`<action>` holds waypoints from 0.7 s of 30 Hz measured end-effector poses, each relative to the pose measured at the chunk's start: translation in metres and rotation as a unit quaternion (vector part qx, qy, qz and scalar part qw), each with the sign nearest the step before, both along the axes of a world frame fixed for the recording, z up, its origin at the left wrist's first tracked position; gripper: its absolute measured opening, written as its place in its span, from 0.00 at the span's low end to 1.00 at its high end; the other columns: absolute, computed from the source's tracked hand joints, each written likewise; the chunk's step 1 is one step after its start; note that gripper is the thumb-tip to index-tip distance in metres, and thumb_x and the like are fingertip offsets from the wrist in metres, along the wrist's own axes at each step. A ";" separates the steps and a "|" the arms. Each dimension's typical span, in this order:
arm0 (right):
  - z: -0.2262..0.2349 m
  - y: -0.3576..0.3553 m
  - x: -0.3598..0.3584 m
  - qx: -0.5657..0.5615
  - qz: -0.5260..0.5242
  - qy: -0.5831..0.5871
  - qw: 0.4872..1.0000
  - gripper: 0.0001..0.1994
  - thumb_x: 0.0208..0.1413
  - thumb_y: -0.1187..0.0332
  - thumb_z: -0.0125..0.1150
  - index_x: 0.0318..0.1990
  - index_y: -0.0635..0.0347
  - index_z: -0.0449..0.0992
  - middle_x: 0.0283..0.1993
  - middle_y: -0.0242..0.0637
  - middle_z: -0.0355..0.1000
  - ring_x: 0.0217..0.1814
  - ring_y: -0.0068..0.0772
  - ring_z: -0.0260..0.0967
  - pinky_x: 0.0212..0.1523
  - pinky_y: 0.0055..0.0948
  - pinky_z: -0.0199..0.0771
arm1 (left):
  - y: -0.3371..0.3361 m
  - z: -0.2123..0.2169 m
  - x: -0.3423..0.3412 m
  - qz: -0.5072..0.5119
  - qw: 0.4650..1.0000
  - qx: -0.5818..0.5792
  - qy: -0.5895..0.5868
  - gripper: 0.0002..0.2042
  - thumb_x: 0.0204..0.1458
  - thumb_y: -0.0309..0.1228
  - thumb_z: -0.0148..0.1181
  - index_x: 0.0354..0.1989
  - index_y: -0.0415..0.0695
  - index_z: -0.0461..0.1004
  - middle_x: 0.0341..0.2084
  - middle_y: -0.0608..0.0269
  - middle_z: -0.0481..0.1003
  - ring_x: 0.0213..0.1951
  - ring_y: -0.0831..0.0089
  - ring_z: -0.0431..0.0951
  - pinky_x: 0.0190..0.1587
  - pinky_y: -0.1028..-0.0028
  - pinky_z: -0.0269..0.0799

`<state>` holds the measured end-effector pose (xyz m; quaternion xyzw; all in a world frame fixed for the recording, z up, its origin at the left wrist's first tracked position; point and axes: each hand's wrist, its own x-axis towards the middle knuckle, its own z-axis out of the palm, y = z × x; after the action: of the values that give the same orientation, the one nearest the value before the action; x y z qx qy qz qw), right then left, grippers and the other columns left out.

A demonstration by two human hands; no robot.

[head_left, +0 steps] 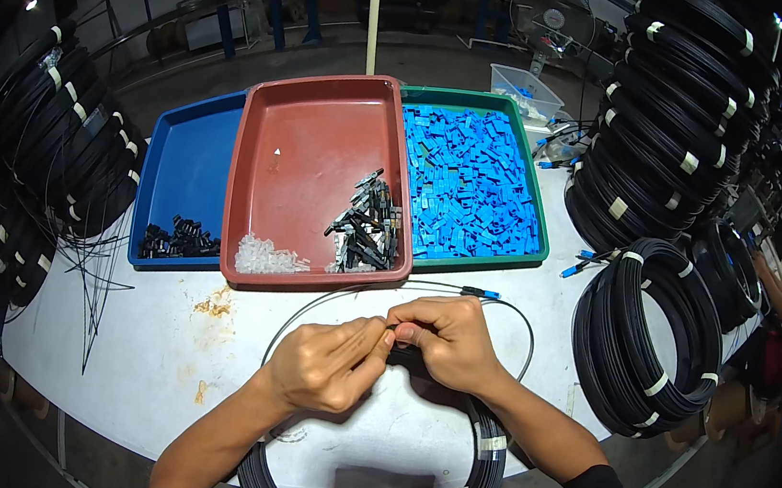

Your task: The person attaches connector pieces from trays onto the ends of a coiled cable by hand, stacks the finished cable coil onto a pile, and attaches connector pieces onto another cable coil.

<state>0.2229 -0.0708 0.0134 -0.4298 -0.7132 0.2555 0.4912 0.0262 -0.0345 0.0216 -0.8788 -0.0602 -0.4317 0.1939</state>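
Observation:
My left hand (pixel 324 362) and my right hand (pixel 452 343) meet over the table, fingertips pinched together. Between them shows a bit of a small black piece (pixel 392 328), mostly covered by the fingers; its kind cannot be made out. Below both hands lies a coil of black cable (pixel 490 453), bound with pale tape and reaching past the table's near edge. A thin black cable (pixel 532 342) loops out around my hands. Just beyond my right hand rests a cable end with a black and blue connector (pixel 480 293).
Ahead stand a blue tray (pixel 189 168) with black parts, a red tray (pixel 312 129) with clear and black pieces, and a green tray (pixel 537 217) full of blue connector housings. Cable coils (pixel 647 341) stand at right, more coils (pixel 66 130) at left. A co-worker's arm (pixel 774 288) shows far right.

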 end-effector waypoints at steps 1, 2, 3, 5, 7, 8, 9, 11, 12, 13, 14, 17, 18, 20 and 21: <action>0.002 -0.001 0.000 -0.058 0.006 0.008 0.998 0.05 0.54 0.80 0.65 0.37 0.65 0.83 0.30 0.45 0.80 0.27 0.37 0.79 0.30 0.28 0.77 | 0.003 -0.003 0.000 0.002 1.000 0.009 0.009 0.09 0.38 0.18 0.62 0.31 0.34 0.80 0.32 0.54 0.81 0.25 0.72 0.82 0.23 0.75 0.76; 0.003 -0.001 0.000 -0.058 0.008 0.008 0.998 0.05 0.54 0.80 0.65 0.37 0.65 0.83 0.30 0.45 0.80 0.27 0.37 0.79 0.30 0.28 0.77 | 0.002 -0.003 -0.002 0.004 1.000 0.009 0.008 0.09 0.38 0.18 0.62 0.31 0.34 0.80 0.32 0.54 0.81 0.25 0.72 0.82 0.23 0.75 0.76; 0.003 0.000 0.000 0.029 -0.008 -0.025 0.999 0.06 0.52 0.81 0.64 0.37 0.66 0.83 0.30 0.45 0.80 0.28 0.37 0.79 0.30 0.29 0.78 | -0.001 0.001 -0.003 0.019 0.996 -0.082 -0.009 0.09 0.38 0.17 0.62 0.30 0.35 0.81 0.31 0.54 0.82 0.25 0.72 0.82 0.24 0.75 0.77; 0.000 0.000 0.000 0.115 -0.022 -0.060 0.991 0.07 0.50 0.82 0.64 0.37 0.66 0.82 0.30 0.44 0.80 0.28 0.37 0.80 0.30 0.29 0.78 | -0.004 0.001 0.000 0.016 0.954 -0.279 -0.107 0.07 0.38 0.15 0.63 0.28 0.37 0.81 0.27 0.50 0.83 0.23 0.70 0.83 0.25 0.75 0.79; -0.006 0.004 0.002 0.322 -0.066 -0.176 0.928 0.11 0.44 0.77 0.67 0.39 0.65 0.81 0.33 0.40 0.80 0.26 0.34 0.77 0.27 0.31 0.74 | -0.005 -0.002 0.004 -0.023 0.838 -0.511 -0.190 0.04 0.46 0.13 0.64 0.30 0.31 0.82 0.26 0.48 0.83 0.25 0.70 0.84 0.27 0.76 0.81; -0.005 0.002 0.003 0.322 -0.064 -0.177 0.928 0.11 0.44 0.77 0.67 0.39 0.65 0.81 0.33 0.40 0.80 0.26 0.34 0.77 0.27 0.31 0.74 | -0.008 -0.001 0.004 -0.040 0.726 -0.657 -0.200 0.03 0.50 0.13 0.65 0.32 0.27 0.81 0.28 0.47 0.83 0.27 0.71 0.84 0.29 0.76 0.81; -0.002 -0.001 0.004 0.335 -0.075 -0.218 0.913 0.12 0.42 0.77 0.66 0.38 0.65 0.80 0.33 0.39 0.79 0.25 0.35 0.75 0.25 0.31 0.73 | -0.008 -0.003 0.005 -0.040 0.726 -0.657 -0.201 0.03 0.50 0.13 0.65 0.32 0.27 0.81 0.28 0.47 0.83 0.27 0.71 0.84 0.29 0.76 0.81; 0.003 -0.005 0.000 0.340 -0.089 -0.248 0.903 0.13 0.41 0.76 0.66 0.39 0.63 0.80 0.30 0.39 0.77 0.21 0.36 0.71 0.22 0.32 0.70 | -0.005 -0.008 0.005 -0.061 0.734 -0.648 -0.195 0.05 0.49 0.14 0.64 0.34 0.30 0.83 0.26 0.50 0.84 0.25 0.74 0.85 0.27 0.77 0.80; 0.000 -0.003 -0.001 0.341 -0.088 -0.246 0.903 0.13 0.41 0.76 0.66 0.39 0.63 0.80 0.30 0.39 0.77 0.21 0.36 0.71 0.22 0.32 0.70 | -0.005 -0.012 0.007 -0.065 0.810 -0.549 -0.197 0.03 0.47 0.14 0.64 0.30 0.30 0.82 0.22 0.50 0.83 0.23 0.72 0.84 0.25 0.78 0.78; -0.004 0.000 0.001 0.299 -0.084 -0.213 0.926 0.13 0.41 0.77 0.65 0.38 0.62 0.80 0.28 0.39 0.76 0.21 0.35 0.71 0.22 0.33 0.70 | -0.007 -0.003 0.007 -0.036 0.889 -0.432 -0.149 0.02 0.45 0.15 0.65 0.27 0.31 0.80 0.22 0.51 0.82 0.22 0.72 0.83 0.24 0.77 0.77; -0.006 0.000 0.001 0.255 -0.081 -0.179 0.947 0.12 0.41 0.77 0.65 0.38 0.61 0.81 0.26 0.40 0.75 0.21 0.35 0.72 0.23 0.34 0.70 | -0.008 0.007 0.007 -0.007 0.947 -0.305 -0.099 0.02 0.42 0.15 0.65 0.25 0.32 0.79 0.23 0.52 0.82 0.21 0.72 0.82 0.23 0.77 0.76; 0.000 -0.004 -0.003 0.069 -0.048 -0.056 0.995 0.08 0.47 0.77 0.65 0.37 0.63 0.82 0.28 0.45 0.77 0.25 0.37 0.76 0.27 0.34 0.74 | -0.006 0.001 0.006 0.031 0.995 -0.093 -0.022 0.03 0.38 0.18 0.64 0.23 0.35 0.76 0.28 0.55 0.81 0.21 0.70 0.80 0.22 0.76 0.75; 0.003 -0.005 -0.004 -0.034 -0.021 -0.006 0.999 0.07 0.49 0.78 0.65 0.37 0.64 0.83 0.29 0.46 0.79 0.26 0.39 0.78 0.28 0.34 0.75 | -0.003 -0.002 0.005 0.030 0.999 0.031 -0.010 0.04 0.37 0.18 0.63 0.24 0.36 0.77 0.30 0.56 0.81 0.22 0.70 0.80 0.22 0.76 0.76; 0.004 -0.003 0.004 -0.075 -0.003 -0.010 0.997 0.06 0.52 0.77 0.66 0.38 0.66 0.83 0.33 0.47 0.80 0.29 0.40 0.79 0.32 0.33 0.77 | 0.001 -0.007 0.004 0.019 0.999 0.031 -0.005 0.07 0.35 0.19 0.63 0.27 0.36 0.78 0.31 0.54 0.81 0.23 0.67 0.81 0.23 0.74 0.76; 0.004 0.001 0.009 -0.026 0.007 -0.025 0.999 0.06 0.52 0.77 0.66 0.38 0.65 0.83 0.32 0.47 0.80 0.30 0.40 0.79 0.32 0.34 0.77 | 0.004 -0.005 0.005 0.004 0.999 -0.044 -0.032 0.08 0.34 0.20 0.63 0.28 0.36 0.78 0.30 0.55 0.82 0.23 0.68 0.81 0.24 0.74 0.77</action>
<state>0.2314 -0.0698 0.0170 -0.4434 -0.7214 0.2668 0.4602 0.0308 -0.0308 0.0161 -0.8718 -0.0889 -0.4560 0.1553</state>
